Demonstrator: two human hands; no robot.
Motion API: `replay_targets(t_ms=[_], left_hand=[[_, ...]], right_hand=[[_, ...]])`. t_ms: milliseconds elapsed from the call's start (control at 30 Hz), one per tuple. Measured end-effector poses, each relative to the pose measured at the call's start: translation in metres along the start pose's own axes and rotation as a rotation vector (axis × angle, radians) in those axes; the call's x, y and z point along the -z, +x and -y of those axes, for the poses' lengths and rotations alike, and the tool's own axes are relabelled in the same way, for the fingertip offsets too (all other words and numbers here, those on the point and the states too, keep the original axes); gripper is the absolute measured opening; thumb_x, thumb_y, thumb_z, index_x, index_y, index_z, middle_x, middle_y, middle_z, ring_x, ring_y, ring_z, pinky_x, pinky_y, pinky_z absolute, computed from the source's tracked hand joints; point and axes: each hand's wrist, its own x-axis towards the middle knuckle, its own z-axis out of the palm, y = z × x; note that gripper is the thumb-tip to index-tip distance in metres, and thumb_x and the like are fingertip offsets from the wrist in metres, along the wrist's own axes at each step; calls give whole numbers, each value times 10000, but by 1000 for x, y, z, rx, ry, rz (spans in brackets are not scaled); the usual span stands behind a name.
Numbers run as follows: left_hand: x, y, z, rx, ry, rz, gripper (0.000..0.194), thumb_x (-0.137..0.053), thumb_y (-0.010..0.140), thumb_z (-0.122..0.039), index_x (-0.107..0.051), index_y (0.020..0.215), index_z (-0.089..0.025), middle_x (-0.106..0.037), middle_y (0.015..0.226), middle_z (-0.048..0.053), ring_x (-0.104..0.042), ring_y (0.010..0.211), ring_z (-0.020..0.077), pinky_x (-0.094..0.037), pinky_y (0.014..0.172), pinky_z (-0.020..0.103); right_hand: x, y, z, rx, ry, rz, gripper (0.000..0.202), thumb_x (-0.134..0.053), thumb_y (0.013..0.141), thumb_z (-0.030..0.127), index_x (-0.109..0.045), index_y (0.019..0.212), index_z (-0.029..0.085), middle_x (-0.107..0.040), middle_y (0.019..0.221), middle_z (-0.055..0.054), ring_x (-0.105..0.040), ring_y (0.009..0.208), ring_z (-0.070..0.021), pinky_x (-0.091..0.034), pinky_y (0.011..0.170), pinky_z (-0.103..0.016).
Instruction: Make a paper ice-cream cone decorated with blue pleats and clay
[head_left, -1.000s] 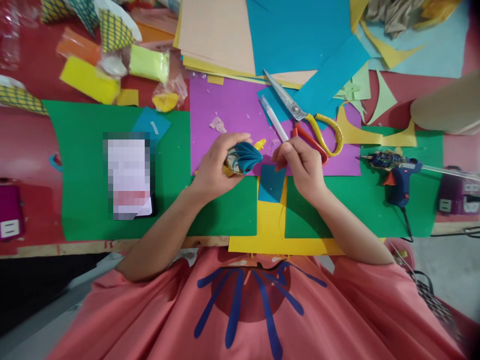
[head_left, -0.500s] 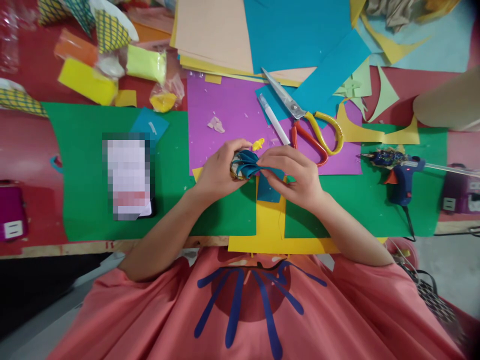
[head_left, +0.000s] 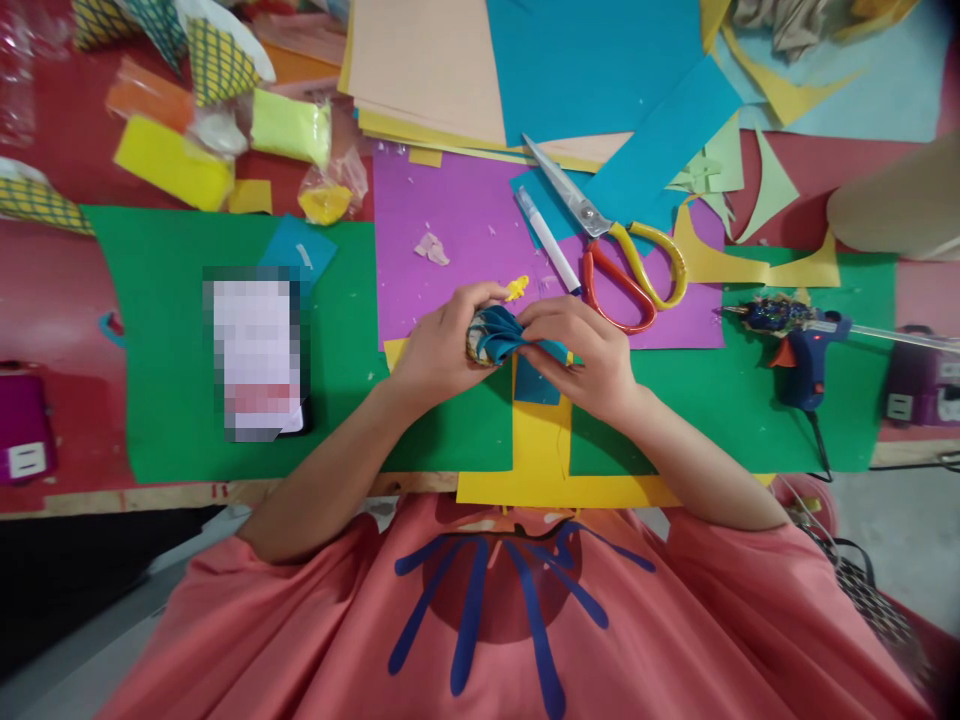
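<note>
A small round piece with folded blue paper strips (head_left: 498, 334) is between my two hands, above the edge of a purple sheet (head_left: 465, 220). Wrapped round its left side is my left hand (head_left: 439, 345). The fingertips of my right hand (head_left: 589, 350) pinch the gathered blue strips on its right side. A bit of yellow clay (head_left: 517, 289) lies just beyond the fingers. White-barrelled pen (head_left: 550, 242) and open scissors with red and yellow handles (head_left: 592, 222) rest beyond my right hand.
A blurred-out phone (head_left: 259, 350) lies on the green sheet (head_left: 172, 240) at left. At right are a blue glue gun (head_left: 806, 355) and a pale cylinder (head_left: 896, 200). Paper sheets (head_left: 427, 60) and clay packets (head_left: 290, 127) lie at the back.
The blue-stripped piece has turned slightly and moved a little to the right. My right fingers have shifted on the strips and lie closer together; the pen's dark end now shows.
</note>
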Motion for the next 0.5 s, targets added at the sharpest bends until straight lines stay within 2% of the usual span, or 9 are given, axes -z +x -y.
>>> replay_targets(t_ms=[133, 267, 400, 500], left_hand=[[0, 1, -3, -4, 35, -25, 537, -697, 816, -471, -445, 1255, -293, -682, 1163, 26, -713, 959, 190, -584, 714, 292], [0, 1, -4, -41, 30, -45, 546, -701, 814, -448, -434, 1267, -300, -672, 1150, 30, -718, 955, 206, -583, 715, 306], [-2, 2, -2, -39, 2, -78, 588, -653, 840, -468, -389, 1325, -266, -596, 1235, 78, -647, 1131, 250, -559, 922, 395], [-4, 4, 1, -106, 56, -140, 588, -630, 855, -482, -378, 1339, -263, -571, 1217, 93, -597, 1168, 259, -532, 969, 445]], right_hand=[[-2, -1, 0, 69, -27, -70, 94, -578, 926, 139, -548, 927, 228, -707, 969, -48, -707, 930, -143, -593, 734, -273], [-2, -1, -1, 81, 14, -79, 95, -585, 921, 141, -552, 916, 230, -707, 962, -39, -703, 923, -138, -587, 742, -271], [3, 3, -1, -78, 32, -50, 116, -575, 917, 179, -579, 1020, 232, -695, 1062, -69, -683, 988, -179, -598, 803, -348], [4, 5, 1, -218, 52, -84, 184, -566, 914, 210, -579, 1097, 222, -680, 1016, -72, -661, 854, -159, -600, 718, -324]])
